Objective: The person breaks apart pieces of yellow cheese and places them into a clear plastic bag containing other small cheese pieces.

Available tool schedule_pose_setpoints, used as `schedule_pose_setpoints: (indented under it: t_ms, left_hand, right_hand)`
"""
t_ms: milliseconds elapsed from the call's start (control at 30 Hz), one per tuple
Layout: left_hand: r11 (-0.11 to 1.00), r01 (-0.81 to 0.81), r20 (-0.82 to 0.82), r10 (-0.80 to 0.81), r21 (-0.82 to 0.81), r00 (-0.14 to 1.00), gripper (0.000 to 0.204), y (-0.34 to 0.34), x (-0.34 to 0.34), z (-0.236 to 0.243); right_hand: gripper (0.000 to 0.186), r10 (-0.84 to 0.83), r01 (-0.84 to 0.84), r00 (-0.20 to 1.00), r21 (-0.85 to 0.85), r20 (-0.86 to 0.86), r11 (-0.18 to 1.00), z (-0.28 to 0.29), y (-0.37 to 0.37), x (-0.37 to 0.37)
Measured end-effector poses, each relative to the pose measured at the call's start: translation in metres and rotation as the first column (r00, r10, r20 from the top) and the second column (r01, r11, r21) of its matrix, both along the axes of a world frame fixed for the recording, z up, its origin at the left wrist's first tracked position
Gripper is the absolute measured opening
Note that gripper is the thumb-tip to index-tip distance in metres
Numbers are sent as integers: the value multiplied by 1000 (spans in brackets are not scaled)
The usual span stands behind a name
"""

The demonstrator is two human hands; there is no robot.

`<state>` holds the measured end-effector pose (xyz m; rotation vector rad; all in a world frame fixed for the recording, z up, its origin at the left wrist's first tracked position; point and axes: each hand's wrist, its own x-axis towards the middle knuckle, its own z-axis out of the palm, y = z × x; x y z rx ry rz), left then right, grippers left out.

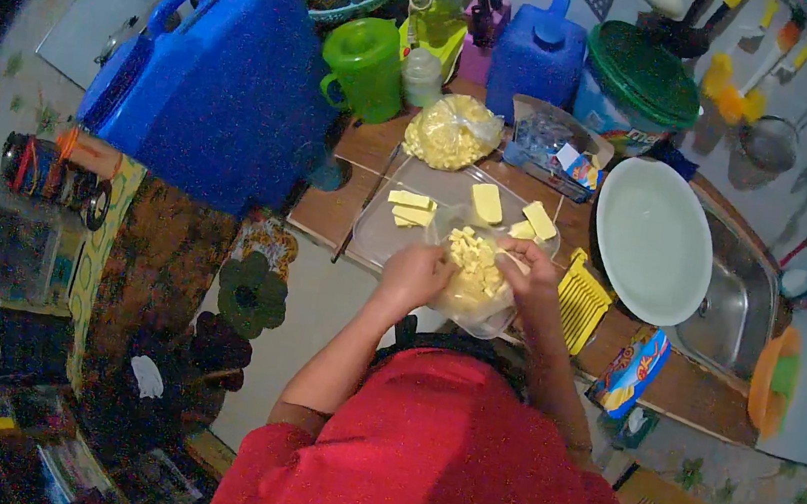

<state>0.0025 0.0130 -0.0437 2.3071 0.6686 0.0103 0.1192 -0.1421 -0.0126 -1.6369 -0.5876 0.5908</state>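
Observation:
A clear plastic bag [473, 307] with small yellow cheese-like cubes [472, 259] in it lies over the near edge of a translucent tray [378, 232]. My left hand [413, 275] pinches the bag's left side. At its right side my right hand [533, 278] is closed on the rim; a pale edge shows at its fingertips, and I cannot tell if it is plastic or a yellow piece. Cut yellow slabs [411, 209] rest at the tray's left, a thicker yellow block [486, 204] in its middle, more pieces [537, 220] at its right. Behind stands a filled bag [452, 134] of similar cubes.
Right of my hands are a ridged yellow tool [582, 302], a white oval basin [653, 242], a steel sink [732, 302] and a blue packet [632, 373]. Blue jugs [233, 80], a green pitcher [364, 68] and a green-lidded tub [636, 84] stand along the back.

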Motion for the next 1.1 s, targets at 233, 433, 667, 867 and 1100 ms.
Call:
schedule_pose_setpoints:
  t_ms: [233,433,667,867,1100]
  left_hand:
    - [992,-63,-30,66,107,997,33,-3,-3,20]
    - [994,-69,69,63,84,996,31,-6,2,7]
    - [978,35,-87,-17,207,996,28,4,-4,-20]
    - [971,31,-188,14,236,982,33,3,-18,24]
    - [988,-91,98,104,-126,990,35,-4,-13,44]
  right_hand:
    - [21,43,-30,993,-114,114,993,-3,-6,-7]
    - [21,425,-417,905,-174,9,892,2,-5,-22]
    - [20,619,-625,781,-112,-83,773,6,-9,-24]
    - [22,243,-253,967,-165,-80,953,21,-4,-19]
    - [24,167,-166,966,23,-196,986,7,2,-11]
